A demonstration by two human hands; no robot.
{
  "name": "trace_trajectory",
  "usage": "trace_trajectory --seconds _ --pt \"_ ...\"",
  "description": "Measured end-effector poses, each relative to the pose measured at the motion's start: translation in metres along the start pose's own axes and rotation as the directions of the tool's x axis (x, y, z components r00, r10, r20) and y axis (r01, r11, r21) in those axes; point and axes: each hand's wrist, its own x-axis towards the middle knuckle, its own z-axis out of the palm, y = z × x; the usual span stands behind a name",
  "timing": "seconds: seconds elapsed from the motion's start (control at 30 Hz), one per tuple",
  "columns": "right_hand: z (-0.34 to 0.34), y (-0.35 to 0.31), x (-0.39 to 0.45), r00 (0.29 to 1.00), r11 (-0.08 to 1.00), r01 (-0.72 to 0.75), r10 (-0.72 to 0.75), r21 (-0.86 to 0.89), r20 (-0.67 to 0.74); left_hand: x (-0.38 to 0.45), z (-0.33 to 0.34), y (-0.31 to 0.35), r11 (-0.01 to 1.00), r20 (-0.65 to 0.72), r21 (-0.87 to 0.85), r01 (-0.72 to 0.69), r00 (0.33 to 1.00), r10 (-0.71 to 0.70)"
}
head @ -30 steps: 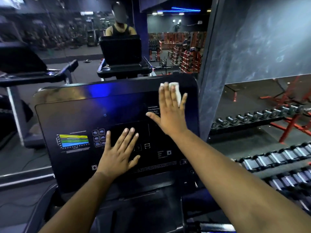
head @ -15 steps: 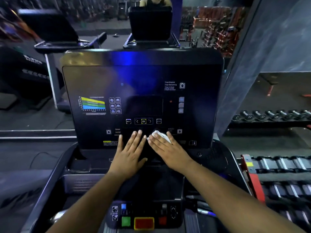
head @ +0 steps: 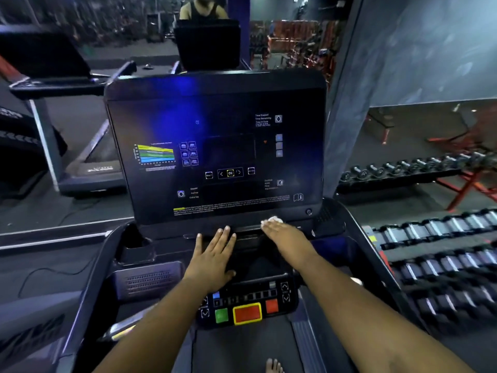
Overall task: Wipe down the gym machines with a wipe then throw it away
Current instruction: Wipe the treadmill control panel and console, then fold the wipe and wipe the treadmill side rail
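Left hand (head: pixel 215 254): flat, palm down, fingers straight and slightly spread, resting on the ledge (head: pixel 250 234) below the console (head: pixel 215 146); holds nothing; forearm runs back toward the lower left. Right hand (head: pixel 285 235): flat, palm down, fingers straight and together, pressing on the wipe (head: pixel 274 219); forearm runs back toward the lower right. Wipe: white, bunched, only a small part showing past the right fingertips, at the foot of the console where it meets the ledge, right of centre. Console: dark upright panel, lit with a coloured chart (head: pixel 154 154) on its left, an OK key (head: pixel 230 173) in the middle, small text on the right, a blue glare across its upper part. Keypad (head: pixel 247 305): below the hands, with a green key, a yellow-framed red key and a smaller red key; the left wrist covers its upper left corner. Cup well (head: pixel 134 243): left of the ledge. Dumbbell racks (head: pixel 435 238): to the right, blurred. Second treadmill (head: pixel 53 76): to the left. Mirror (head: pixel 209 30) behind the console shows a person's torso. Bare toes (head: pixel 273 366) at the bottom edge, on the belt.
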Motion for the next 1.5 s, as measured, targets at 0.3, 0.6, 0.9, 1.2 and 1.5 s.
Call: trace_trajectory --seconds 0.3,0.6,0.9,1.2,1.5 --pt "-0.024 -0.078 -0.092 0.853 0.830 -0.340 0.471 0.443 -0.227 -0.064 0.010 0.039 0.940 -0.131 -0.323 -0.107 0.989 0.067" --pt "-0.017 -0.144 -0.242 0.603 0.324 -0.419 0.798 0.848 -0.007 -0.119 0.040 0.157 0.233 -0.019 -0.970 -0.072 0.974 0.225" --pt "-0.021 -0.170 -0.440 0.387 0.177 -0.540 0.920 0.823 0.056 -0.195 0.059 0.292 0.286 0.056 -0.957 -0.048 0.937 0.345" --pt "-0.003 -0.185 -0.657 0.188 -0.007 -0.538 0.974 0.843 0.129 -0.322 0.102 0.454 0.264 0.244 -0.957 0.117 0.814 0.526" --pt "-0.011 -0.225 -0.831 0.024 -0.127 -0.497 0.987 0.858 0.160 -0.416 0.114 0.587 0.363 0.318 -0.928 0.086 0.690 0.650"
